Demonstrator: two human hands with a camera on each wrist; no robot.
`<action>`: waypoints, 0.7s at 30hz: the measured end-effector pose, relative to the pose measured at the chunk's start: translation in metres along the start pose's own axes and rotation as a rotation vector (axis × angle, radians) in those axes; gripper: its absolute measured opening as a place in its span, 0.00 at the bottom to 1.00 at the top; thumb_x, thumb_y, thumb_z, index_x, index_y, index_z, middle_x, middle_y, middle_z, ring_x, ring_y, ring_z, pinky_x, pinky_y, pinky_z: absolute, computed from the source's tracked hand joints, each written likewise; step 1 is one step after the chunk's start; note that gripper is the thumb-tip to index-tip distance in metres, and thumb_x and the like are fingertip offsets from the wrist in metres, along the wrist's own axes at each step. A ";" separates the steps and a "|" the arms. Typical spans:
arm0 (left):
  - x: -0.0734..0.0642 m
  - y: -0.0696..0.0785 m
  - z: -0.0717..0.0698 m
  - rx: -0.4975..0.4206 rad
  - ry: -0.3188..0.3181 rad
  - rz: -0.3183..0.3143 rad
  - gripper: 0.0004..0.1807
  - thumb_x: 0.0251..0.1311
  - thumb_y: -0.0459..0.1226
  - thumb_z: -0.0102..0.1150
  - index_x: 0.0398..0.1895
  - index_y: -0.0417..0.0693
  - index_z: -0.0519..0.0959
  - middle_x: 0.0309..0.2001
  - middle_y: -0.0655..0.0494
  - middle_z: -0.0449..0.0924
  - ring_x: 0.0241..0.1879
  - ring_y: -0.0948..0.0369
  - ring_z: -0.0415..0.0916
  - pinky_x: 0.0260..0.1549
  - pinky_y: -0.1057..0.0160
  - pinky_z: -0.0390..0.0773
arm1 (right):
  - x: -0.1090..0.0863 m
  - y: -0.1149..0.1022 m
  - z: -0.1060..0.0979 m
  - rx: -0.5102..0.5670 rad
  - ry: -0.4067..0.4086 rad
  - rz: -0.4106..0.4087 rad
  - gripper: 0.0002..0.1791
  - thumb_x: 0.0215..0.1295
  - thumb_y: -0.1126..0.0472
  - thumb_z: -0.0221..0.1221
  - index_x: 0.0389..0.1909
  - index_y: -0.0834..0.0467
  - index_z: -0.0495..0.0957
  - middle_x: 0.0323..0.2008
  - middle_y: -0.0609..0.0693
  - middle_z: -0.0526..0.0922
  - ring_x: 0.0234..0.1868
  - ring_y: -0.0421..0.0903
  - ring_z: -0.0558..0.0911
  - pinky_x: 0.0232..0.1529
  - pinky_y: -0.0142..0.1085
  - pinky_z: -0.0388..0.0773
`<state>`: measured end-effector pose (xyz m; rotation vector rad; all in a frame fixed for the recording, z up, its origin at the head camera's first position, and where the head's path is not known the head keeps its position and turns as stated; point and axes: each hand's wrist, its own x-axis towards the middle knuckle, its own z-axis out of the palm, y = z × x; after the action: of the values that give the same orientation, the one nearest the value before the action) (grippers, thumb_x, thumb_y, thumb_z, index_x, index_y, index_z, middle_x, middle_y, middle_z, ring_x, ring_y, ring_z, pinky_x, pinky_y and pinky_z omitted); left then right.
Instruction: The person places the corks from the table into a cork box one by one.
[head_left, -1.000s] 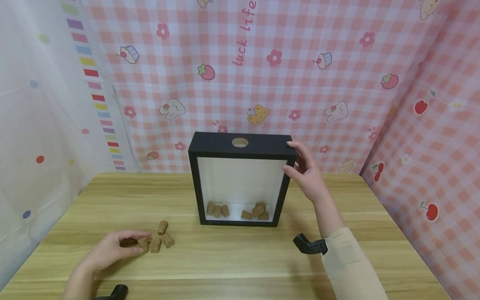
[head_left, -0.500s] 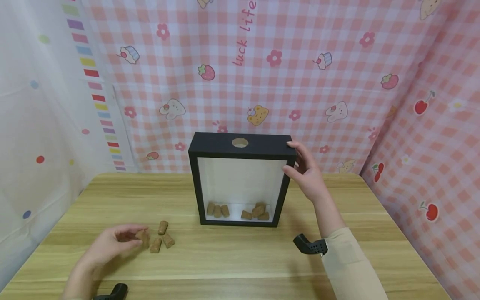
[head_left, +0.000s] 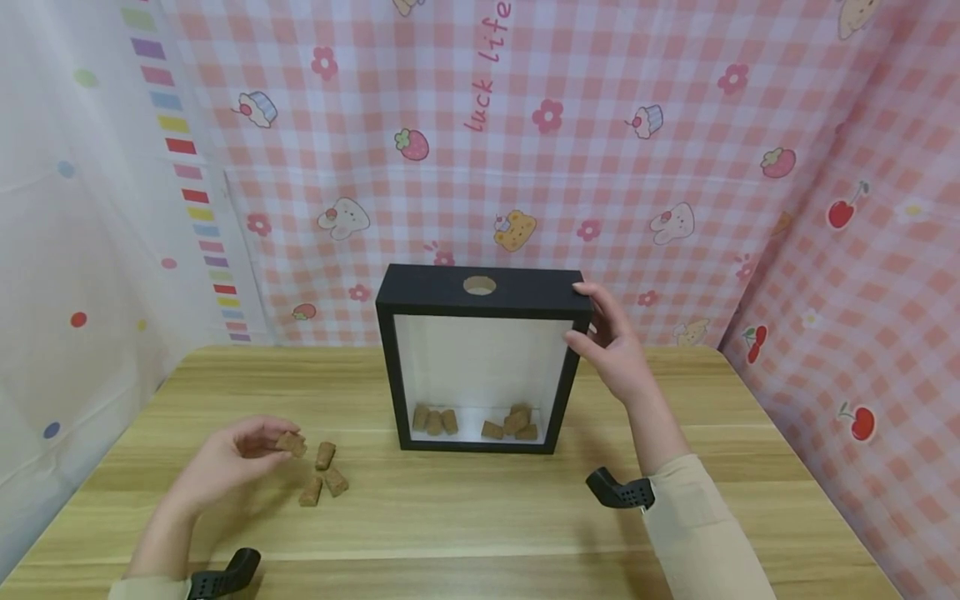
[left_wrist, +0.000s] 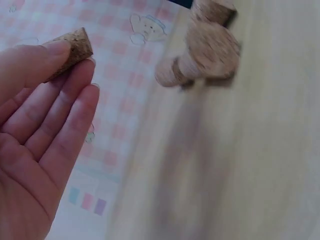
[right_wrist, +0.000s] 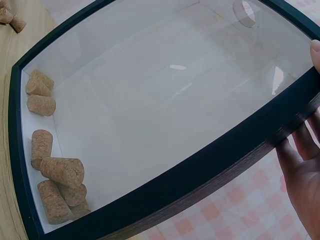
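Note:
My left hand (head_left: pixel 236 461) pinches a cork (left_wrist: pixel 75 47) between thumb and fingers, raised a little over the table. Just to its right, three loose corks (head_left: pixel 336 482) lie close together on the wood. A black shadow box frame (head_left: pixel 483 302) with a clear front stands upright mid-table, a round hole (head_left: pixel 480 286) in its top. Inside, along the bottom, several corks (right_wrist: pixel 62 171) lie in two groups. My right hand (head_left: pixel 617 350) grips the box's upper right corner, thumb on the front edge and a fingertip on top; its other fingers are partly hidden behind the side.
The wooden table (head_left: pixel 480 517) runs back to a pink checked curtain (head_left: pixel 450 167). A white dotted curtain (head_left: pixel 82 250) hangs at the left and another checked one (head_left: pixel 855 317) at the right. Both wrists wear a black camera mount (head_left: pixel 621 489).
My left hand has picked the leftmost cork up from the group and moved it up and slightly away from me. The right hand and the box have stayed still.

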<state>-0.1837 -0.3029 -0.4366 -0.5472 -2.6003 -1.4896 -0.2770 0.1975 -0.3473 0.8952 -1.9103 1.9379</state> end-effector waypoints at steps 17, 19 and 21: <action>0.040 0.061 -0.006 -0.066 0.054 0.141 0.18 0.61 0.27 0.65 0.55 0.35 0.79 0.42 0.57 0.85 0.40 0.62 0.83 0.36 0.67 0.82 | 0.000 0.000 0.000 -0.003 0.008 0.016 0.34 0.64 0.78 0.57 0.65 0.45 0.71 0.65 0.50 0.69 0.60 0.47 0.70 0.54 0.33 0.73; 0.046 0.071 -0.006 -0.071 0.057 0.170 0.18 0.61 0.26 0.65 0.54 0.34 0.79 0.42 0.57 0.85 0.40 0.62 0.83 0.35 0.67 0.82 | 0.000 0.000 0.000 -0.002 0.008 0.017 0.34 0.64 0.78 0.57 0.65 0.45 0.71 0.65 0.50 0.69 0.60 0.47 0.70 0.53 0.33 0.73; 0.052 0.081 -0.007 -0.072 0.065 0.184 0.18 0.60 0.26 0.65 0.54 0.34 0.79 0.42 0.58 0.85 0.40 0.63 0.83 0.36 0.68 0.82 | 0.000 -0.001 0.000 -0.005 0.010 0.019 0.34 0.64 0.78 0.58 0.65 0.44 0.72 0.65 0.50 0.69 0.60 0.47 0.70 0.53 0.32 0.74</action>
<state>-0.2039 -0.2584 -0.3534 -0.7125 -2.3832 -1.5188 -0.2768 0.1970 -0.3466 0.8673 -1.9243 1.9434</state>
